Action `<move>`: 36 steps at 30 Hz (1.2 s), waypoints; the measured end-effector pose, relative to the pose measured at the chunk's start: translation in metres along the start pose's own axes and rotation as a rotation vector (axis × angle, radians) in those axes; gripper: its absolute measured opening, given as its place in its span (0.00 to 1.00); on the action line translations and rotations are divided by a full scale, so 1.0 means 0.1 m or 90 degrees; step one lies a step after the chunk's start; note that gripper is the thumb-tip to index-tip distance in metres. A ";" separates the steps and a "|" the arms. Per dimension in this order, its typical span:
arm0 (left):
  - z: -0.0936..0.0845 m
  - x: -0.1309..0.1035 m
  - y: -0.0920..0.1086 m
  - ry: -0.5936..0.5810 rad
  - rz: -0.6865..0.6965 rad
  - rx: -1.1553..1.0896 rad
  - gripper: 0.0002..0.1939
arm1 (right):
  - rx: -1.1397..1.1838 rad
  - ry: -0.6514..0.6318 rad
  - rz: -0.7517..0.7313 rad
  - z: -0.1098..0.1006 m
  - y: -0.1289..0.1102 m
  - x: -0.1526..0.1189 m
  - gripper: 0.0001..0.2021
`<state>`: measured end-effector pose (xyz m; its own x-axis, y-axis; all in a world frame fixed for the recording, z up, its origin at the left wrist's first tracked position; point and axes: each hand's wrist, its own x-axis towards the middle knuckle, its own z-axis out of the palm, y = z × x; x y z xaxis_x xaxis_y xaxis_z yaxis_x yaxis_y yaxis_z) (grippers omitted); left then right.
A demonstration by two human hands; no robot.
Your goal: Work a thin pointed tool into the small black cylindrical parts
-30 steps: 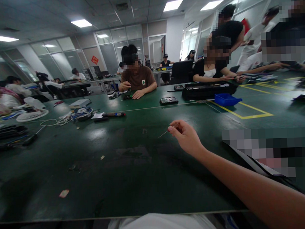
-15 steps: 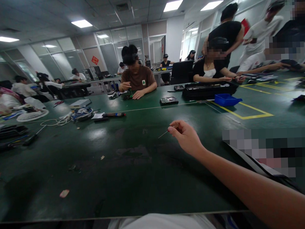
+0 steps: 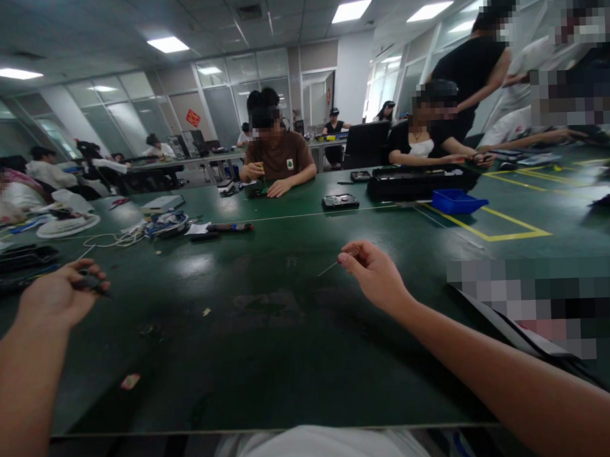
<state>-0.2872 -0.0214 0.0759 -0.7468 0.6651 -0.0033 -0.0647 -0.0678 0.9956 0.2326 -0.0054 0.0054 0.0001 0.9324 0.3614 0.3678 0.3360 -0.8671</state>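
Observation:
My right hand point(image 3: 374, 269) is raised over the middle of the table, closed in a pinch. Between its fingers is a thin light rod point(image 3: 329, 268), pointing down and left; its brownish inner end is mostly covered by the fingers. At the left, my left hand point(image 3: 60, 290) is closed around a small dark object point(image 3: 91, 282), whose kind I cannot make out. A slim metal shaft point(image 3: 88, 252) shows just beyond that hand. The two hands are far apart over the green tabletop point(image 3: 270, 363).
Beyond my hands lie a dark pen-like tool point(image 3: 229, 228), tangled cables point(image 3: 165, 225), a hard drive point(image 3: 340, 201) and a blue tray point(image 3: 457, 201). A white fan point(image 3: 67, 225) is at the left. A person in brown point(image 3: 280, 159) works opposite.
My left hand has come into view from the left edge and is now closed on a dark object. My right hand keeps its place with the thin rod.

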 end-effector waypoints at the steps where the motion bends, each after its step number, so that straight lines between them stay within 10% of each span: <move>1: 0.14 -0.09 0.01 -0.034 -0.027 -0.020 0.14 | 0.001 0.001 0.001 0.00 -0.01 0.00 0.11; 9: 1.28 -0.95 -0.08 -0.338 -0.060 -0.077 0.12 | 0.021 0.017 -0.010 -0.03 -0.04 -0.01 0.12; 15: 1.80 -1.72 -0.44 -0.569 -0.092 -0.041 0.13 | 0.022 0.052 -0.017 -0.07 -0.10 -0.02 0.12; 22: 2.03 -2.28 -0.65 -0.723 0.071 0.116 0.13 | -0.020 0.093 -0.023 -0.09 -0.10 -0.01 0.15; 27: 2.11 -2.22 -0.94 -0.695 0.255 0.315 0.27 | 0.008 0.080 -0.030 -0.07 -0.12 -0.04 0.14; 36: 2.02 -2.08 -1.06 -0.681 0.390 0.326 0.18 | 0.121 0.007 -0.070 -0.06 -0.19 -0.12 0.12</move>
<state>0.0083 -0.0027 -0.0101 0.3319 0.8962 0.2944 0.5222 -0.4345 0.7338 0.2316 -0.0235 0.0200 -0.0197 0.8879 0.4597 0.1849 0.4551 -0.8710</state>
